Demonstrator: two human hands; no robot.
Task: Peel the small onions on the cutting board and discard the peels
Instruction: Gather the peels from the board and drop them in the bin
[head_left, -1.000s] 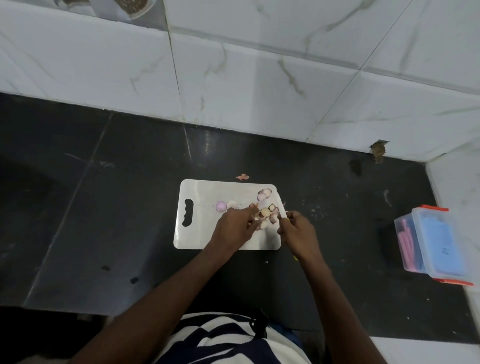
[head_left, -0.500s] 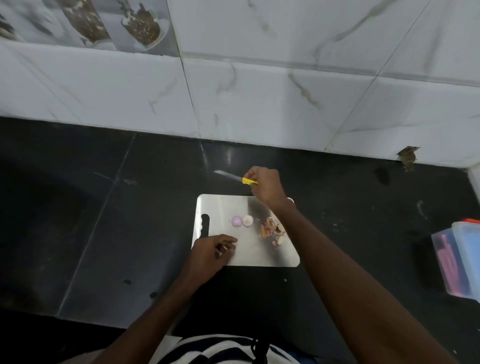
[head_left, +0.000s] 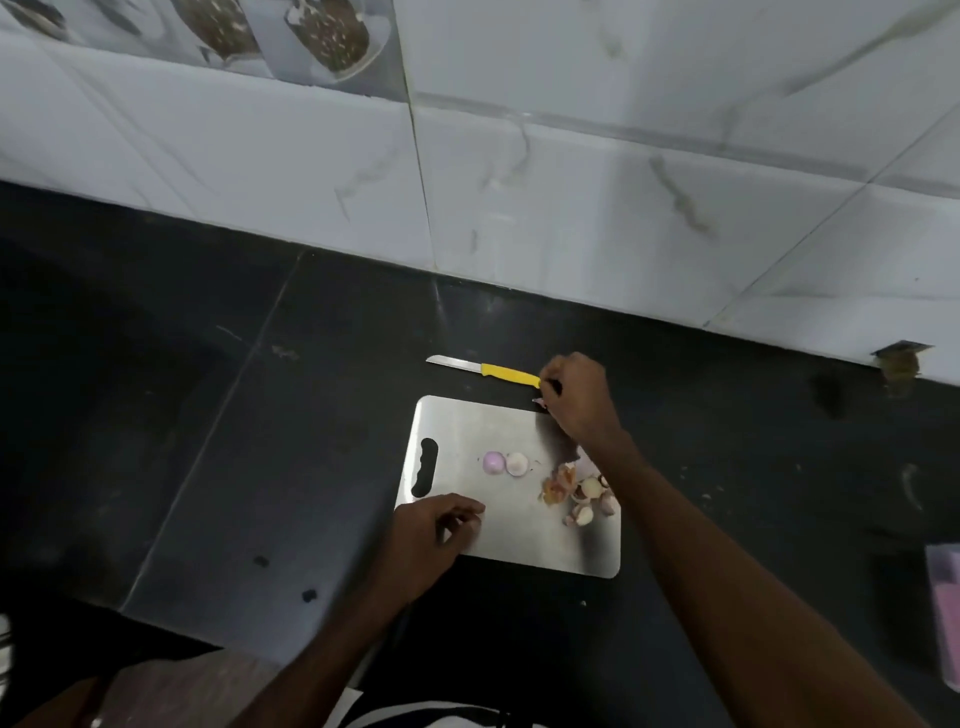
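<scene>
A steel cutting board (head_left: 511, 525) lies on a dark counter (head_left: 234, 441), its handle slot at the 9 o'clock end. Near the board's middle sit two peeled onions (head_left: 505, 463), touching side by side. A heap of peels (head_left: 577, 493) with some onion pieces lies toward 3 o'clock, partly under the right forearm.

The left hand (head_left: 428, 535) rests at the board's 7 o'clock corner with fingers loosely curled; whether it holds anything is unclear.

The right hand (head_left: 576, 397) is at the board's 1 o'clock corner, fingers bent at the butt of a yellow-handled knife (head_left: 483, 368). The knife lies flat on the counter just beyond the board's 12 o'clock edge, blade pointing to 9 o'clock. Whether the fingers grip the handle or only touch it cannot be told. A small pink scrap (head_left: 539, 402) shows under that hand.

At 3 o'clock, by the frame edge, stands a clear box (head_left: 944, 613), blurred.
</scene>
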